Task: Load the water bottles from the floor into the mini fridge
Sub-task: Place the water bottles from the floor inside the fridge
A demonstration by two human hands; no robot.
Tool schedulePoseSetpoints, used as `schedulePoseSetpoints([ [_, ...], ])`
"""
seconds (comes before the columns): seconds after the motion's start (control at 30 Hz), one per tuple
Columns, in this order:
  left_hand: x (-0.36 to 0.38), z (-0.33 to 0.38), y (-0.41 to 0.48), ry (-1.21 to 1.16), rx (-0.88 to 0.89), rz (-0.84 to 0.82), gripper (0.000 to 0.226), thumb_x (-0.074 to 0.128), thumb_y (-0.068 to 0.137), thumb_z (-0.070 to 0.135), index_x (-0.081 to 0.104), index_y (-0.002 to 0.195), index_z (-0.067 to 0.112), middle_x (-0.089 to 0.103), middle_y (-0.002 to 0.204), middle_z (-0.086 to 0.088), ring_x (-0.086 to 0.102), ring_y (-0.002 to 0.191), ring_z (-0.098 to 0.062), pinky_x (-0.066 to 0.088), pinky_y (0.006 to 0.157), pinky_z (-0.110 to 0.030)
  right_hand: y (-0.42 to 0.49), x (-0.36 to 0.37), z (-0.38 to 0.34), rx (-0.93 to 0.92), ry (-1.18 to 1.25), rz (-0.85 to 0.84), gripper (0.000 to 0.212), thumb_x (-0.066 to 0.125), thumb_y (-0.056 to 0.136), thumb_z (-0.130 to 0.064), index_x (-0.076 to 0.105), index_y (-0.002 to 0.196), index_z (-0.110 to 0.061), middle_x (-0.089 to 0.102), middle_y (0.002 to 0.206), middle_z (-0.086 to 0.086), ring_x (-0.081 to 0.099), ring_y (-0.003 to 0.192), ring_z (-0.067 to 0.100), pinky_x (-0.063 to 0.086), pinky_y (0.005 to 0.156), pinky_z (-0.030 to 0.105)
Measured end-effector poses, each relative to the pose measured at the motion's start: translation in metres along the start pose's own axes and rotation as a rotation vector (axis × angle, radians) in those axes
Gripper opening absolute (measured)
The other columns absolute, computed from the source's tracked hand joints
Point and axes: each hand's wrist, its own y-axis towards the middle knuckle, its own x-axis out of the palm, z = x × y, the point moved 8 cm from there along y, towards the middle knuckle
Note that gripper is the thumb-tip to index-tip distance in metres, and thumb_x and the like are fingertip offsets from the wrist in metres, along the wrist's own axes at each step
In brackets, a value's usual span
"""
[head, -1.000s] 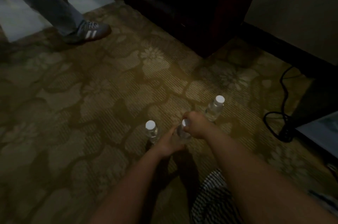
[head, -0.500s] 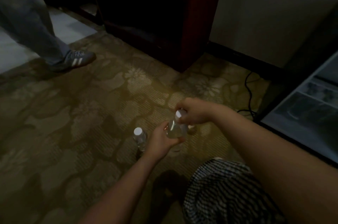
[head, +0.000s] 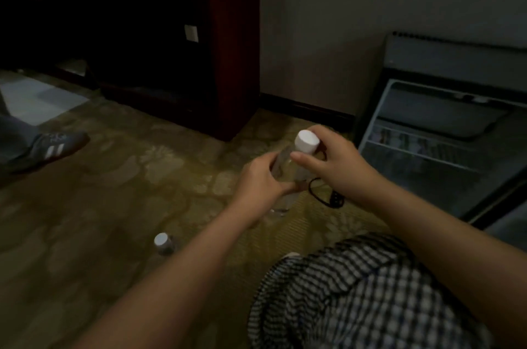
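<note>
At nine o'clock of the view a bystander's sneaker (head: 51, 149) rests on the patterned carpet (head: 128, 191). Moving right, a second bottle (head: 164, 243) stands upright on the floor, at about seven o'clock from our hands and well apart from them, not yet picked up.

Our left hand (head: 261, 180) wraps its fingers round the lower body of the water bottle (head: 286, 159), which is off the floor and tilted, its white cap (head: 306, 141) pointing toward one o'clock. Our right hand (head: 339, 166) grips from the other side, thumb and fingers curled round the shoulder just under the cap. So the bottle sits between both hands, held by each.

We judge it a small clear plastic bottle: light, smooth, with thin walls that give under a hard squeeze. The mid-body gives the best hold, or the neck, where the cap's edge stops a slip. One hand should be enough to carry it.

A black cable (head: 325, 191) lies on the carpet just beyond the hands. At three o'clock the mini fridge (head: 445, 143) stands open, its wire shelf in view, near the right hand.
</note>
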Motion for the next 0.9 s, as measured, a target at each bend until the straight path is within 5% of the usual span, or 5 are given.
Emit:
schedulePoseSetpoints([
  [0.2,0.049,0.063,0.028,0.104,0.081,-0.098,0.061,0.08,0.066,0.037,0.057,0.12,0.021,0.062,0.105,0.009,0.057,0.098,-0.009,0.048,0.076,-0.024,-0.019,-0.067,0.035,0.067,0.067,0.138,0.018,0.057,0.09,-0.034,0.052,0.104,-0.024,0.061,0.094,-0.005,0.06,0.089,0.015,0.05,0.076,0.032],
  [0.37,0.099,0.111,0.054,0.141,0.123,-0.158,0.064,0.081,0.065,0.039,0.058,0.121,0.018,0.065,0.114,0.001,0.06,0.104,-0.016,0.052,0.084,-0.034,-0.027,-0.131,0.062,0.091,0.006,0.243,0.019,0.055,0.091,-0.028,0.049,0.108,-0.022,0.054,0.09,-0.016,0.056,0.085,0.004,0.048,0.074,0.022],
  [0.57,0.164,0.146,0.081,0.105,0.101,-0.31,0.037,0.078,0.071,0.034,0.055,0.099,0.023,0.056,0.083,0.013,0.052,0.082,-0.006,0.041,0.062,-0.018,-0.034,-0.189,0.107,0.16,-0.051,0.352,0.026,0.054,0.092,-0.029,0.052,0.113,-0.014,0.057,0.097,-0.003,0.056,0.087,0.011,0.047,0.073,0.023],
  [0.77,0.222,0.153,0.108,0.033,0.029,-0.338,0.063,0.076,0.073,0.028,0.05,0.129,0.017,0.059,0.123,-0.002,0.054,0.116,-0.02,0.046,0.096,-0.037,-0.028,-0.221,0.155,0.24,-0.14,0.323,0.026,0.057,0.091,-0.031,0.053,0.11,-0.015,0.059,0.098,0.001,0.058,0.09,0.016,0.046,0.074,0.027],
  [0.9,0.259,0.147,0.125,0.011,-0.02,-0.363,0.07,0.075,0.075,0.028,0.043,0.137,0.017,0.054,0.133,-0.003,0.05,0.123,-0.022,0.042,0.099,-0.037,-0.024,-0.234,0.191,0.315,-0.172,0.294,0.029,0.059,0.089,-0.033,0.053,0.111,-0.016,0.059,0.1,0.001,0.058,0.093,0.016,0.045,0.076,0.028],
])
